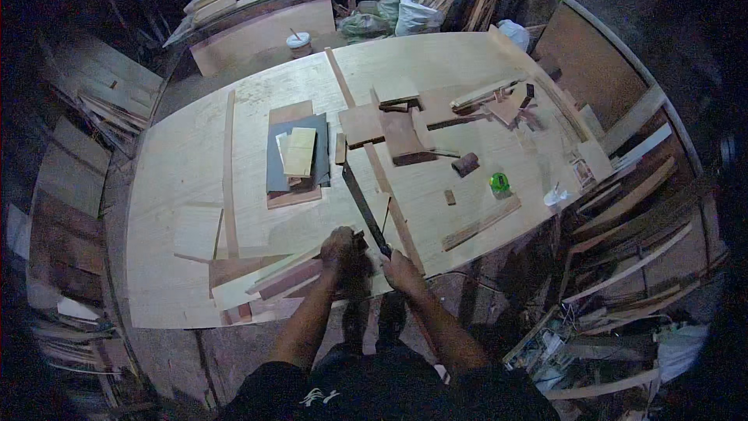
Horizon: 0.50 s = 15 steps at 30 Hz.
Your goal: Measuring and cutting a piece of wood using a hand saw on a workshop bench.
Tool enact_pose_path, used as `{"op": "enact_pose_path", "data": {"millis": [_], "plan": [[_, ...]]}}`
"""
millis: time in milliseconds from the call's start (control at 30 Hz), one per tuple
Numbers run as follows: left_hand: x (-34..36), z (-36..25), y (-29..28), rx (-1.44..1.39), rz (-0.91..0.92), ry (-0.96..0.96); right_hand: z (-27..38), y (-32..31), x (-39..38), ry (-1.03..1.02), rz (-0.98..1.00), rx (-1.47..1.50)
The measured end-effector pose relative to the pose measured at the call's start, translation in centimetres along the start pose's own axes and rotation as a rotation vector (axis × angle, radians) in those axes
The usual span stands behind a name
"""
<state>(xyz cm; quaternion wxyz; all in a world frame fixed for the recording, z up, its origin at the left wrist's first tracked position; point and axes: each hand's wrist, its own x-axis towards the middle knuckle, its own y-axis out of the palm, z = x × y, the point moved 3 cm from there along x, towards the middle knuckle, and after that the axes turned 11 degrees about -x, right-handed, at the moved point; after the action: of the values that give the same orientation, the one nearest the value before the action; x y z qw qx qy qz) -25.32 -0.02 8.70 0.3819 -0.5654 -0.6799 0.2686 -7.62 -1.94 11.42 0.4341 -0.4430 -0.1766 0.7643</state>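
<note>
My right hand is closed around the near end of a long, dark, straight-bladed tool that looks like a handsaw. Its blade slants up and left over the plywood tabletop. Just left of it, my left hand is closed near the table's front edge; a small dark end shows beside its fingers, but what it grips is mostly hidden. Several wooden strips lie against the left hand's side. Beyond the blade tip sits a small wood block, close to a dark flat sheet bearing pale wood pieces.
Brown wood parts lie at mid-table, near a dark cylindrical roll, a green round object and a small white container. Lumber crowds the right side. Behind stand a white bucket and sacks.
</note>
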Motion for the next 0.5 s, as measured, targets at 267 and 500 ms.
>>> {"op": "enact_pose_path", "data": {"millis": [267,500], "plan": [[-0.4,1.8,1.3,0.095,-0.056,-0.003,1.3,-1.0,-1.1,0.0,-0.016,-0.032],[0.1,0.4,0.7,0.075,0.013,-0.04,-1.1,1.5,0.3,0.036,0.05,-0.126]]}}
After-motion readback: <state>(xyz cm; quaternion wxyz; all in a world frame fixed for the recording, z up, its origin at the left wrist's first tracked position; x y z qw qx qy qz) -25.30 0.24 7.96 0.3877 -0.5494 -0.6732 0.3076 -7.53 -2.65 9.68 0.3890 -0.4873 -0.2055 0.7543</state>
